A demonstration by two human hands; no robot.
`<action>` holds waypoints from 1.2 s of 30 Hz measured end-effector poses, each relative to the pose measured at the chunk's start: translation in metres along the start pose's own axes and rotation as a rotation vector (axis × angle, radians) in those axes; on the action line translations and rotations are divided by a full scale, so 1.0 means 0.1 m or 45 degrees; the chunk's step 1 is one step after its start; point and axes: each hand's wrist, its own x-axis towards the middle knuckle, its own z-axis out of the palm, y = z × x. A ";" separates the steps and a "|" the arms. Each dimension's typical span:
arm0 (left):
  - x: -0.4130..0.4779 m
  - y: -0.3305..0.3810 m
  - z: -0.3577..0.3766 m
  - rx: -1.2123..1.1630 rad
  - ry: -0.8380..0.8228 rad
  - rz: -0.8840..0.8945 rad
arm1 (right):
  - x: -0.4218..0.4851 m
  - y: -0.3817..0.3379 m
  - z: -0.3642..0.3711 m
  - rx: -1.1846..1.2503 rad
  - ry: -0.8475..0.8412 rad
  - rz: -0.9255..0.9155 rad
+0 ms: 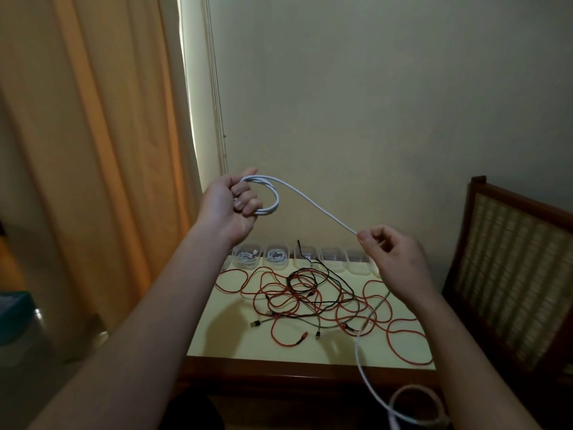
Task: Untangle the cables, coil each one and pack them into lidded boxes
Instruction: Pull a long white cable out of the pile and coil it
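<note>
Left hand [231,206], above the surface [223,336]: fingers [245,192] curled round a small coil of the white cable [276,198] | Right hand [397,259], above the surface: fingers pinch the same cable; its tail hangs past the surface's front edge | Risk: the tail may snag the red and black tangle [310,297] on the surface and drag it off.

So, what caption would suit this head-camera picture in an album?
Left hand holds a coiled white cable while the right hand pinches its free run above tangled red and black cables.
</note>
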 end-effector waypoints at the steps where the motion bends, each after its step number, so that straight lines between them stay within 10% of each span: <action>1: 0.02 -0.02 0.01 0.060 0.007 0.062 | 0.01 -0.01 0.00 -0.047 0.022 -0.042; 10: -0.11 -0.25 0.08 1.006 -0.077 0.596 | 0.05 -0.09 0.12 -0.312 -0.022 -0.304; 20: -0.30 -0.65 0.14 1.496 -0.402 0.475 | 0.04 -0.38 0.16 -0.030 -0.004 -0.279; 29: -0.34 -0.64 0.25 1.016 -0.533 0.010 | 0.14 -0.47 0.13 0.084 0.199 -0.183; 36: -0.34 -0.66 0.28 0.641 -0.553 -0.149 | 0.07 -0.59 0.31 0.264 -0.054 0.029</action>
